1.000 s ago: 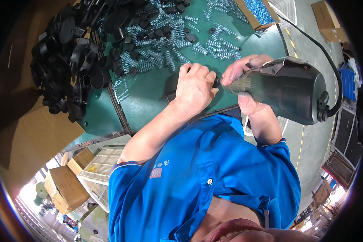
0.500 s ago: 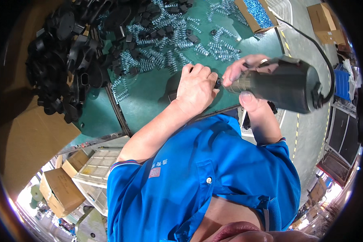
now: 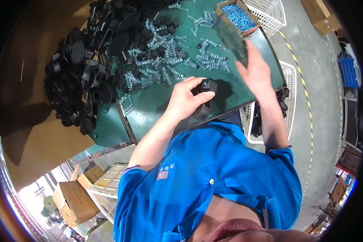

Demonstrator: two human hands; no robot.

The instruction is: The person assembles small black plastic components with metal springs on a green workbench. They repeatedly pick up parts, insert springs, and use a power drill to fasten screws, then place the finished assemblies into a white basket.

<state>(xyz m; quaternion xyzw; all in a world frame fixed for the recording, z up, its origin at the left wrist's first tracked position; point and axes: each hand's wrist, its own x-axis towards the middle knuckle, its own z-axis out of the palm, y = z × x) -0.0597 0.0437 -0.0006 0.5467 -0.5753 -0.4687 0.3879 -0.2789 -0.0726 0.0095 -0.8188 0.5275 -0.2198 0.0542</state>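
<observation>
My left hand (image 3: 184, 98) grips a black plastic part (image 3: 208, 86) above the near part of the green table (image 3: 149, 109). A small blue screw head shows in the part's top. My right hand (image 3: 255, 71) is out to the far right, its fingers at the end of a dark electric screwdriver (image 3: 232, 42), smeared by motion. The tool's other end lies close to an open cardboard box (image 3: 252, 30) of small blue screws (image 3: 238, 17). Beyond my left hand, many metal springs (image 3: 161, 45) lie loose among small black blocks (image 3: 159, 52).
A large heap of black plastic parts (image 3: 74, 60) fills the left, by a big cardboard sheet (image 3: 52, 141). One white basket (image 3: 291, 101) with black parts stands under the table's right edge; another white basket (image 3: 270, 18) stands farther off. Yellow-black tape (image 3: 306, 97) marks the floor.
My right hand has carried the screwdriver away from the black part, toward the screw box. My left hand still holds the part, now turned with its screw showing. The view has shifted slightly.
</observation>
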